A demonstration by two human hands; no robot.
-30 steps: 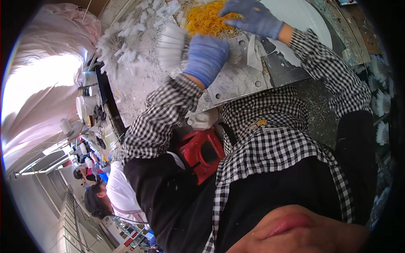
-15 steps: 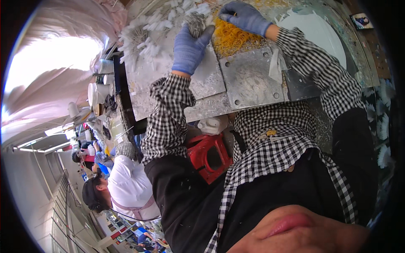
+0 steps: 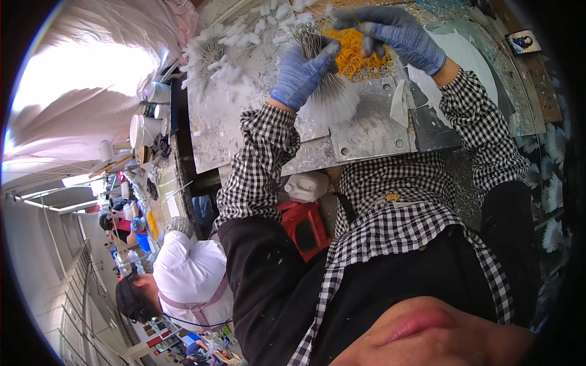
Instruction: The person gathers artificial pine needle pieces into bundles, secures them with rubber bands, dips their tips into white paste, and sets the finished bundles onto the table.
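Note:
My left hand (image 3: 303, 72), in a blue knit glove with a grey thumb tip, is closed around a bundle of thin wire brushes (image 3: 334, 105). Their bare wire ends stick up above the fist, and white bristle tips fan out below it. To the right of the wire ends is my gloved right hand (image 3: 400, 41), its fingers bent together on a thin yellow rubber band, which is only partly visible. Under and behind that hand lies a pile of yellow rubber bands (image 3: 354, 58). More white-tipped wire brushes (image 3: 210, 55) lie loosely on the table's far left.
A scuffed metal plate (image 3: 372, 119) with corner holes lies on the worktable's near side. Further right are a crumpled white tissue (image 3: 401, 104), a pale round sheet (image 3: 455, 61) and a small photo (image 3: 523, 41). A red stool (image 3: 305, 229) stands below the edge; a person in white works at left.
My left hand has moved right and tilted the bundle, so its bristles now show below. My right hand has left the rubber band pile, shifting right with a band in its fingers.

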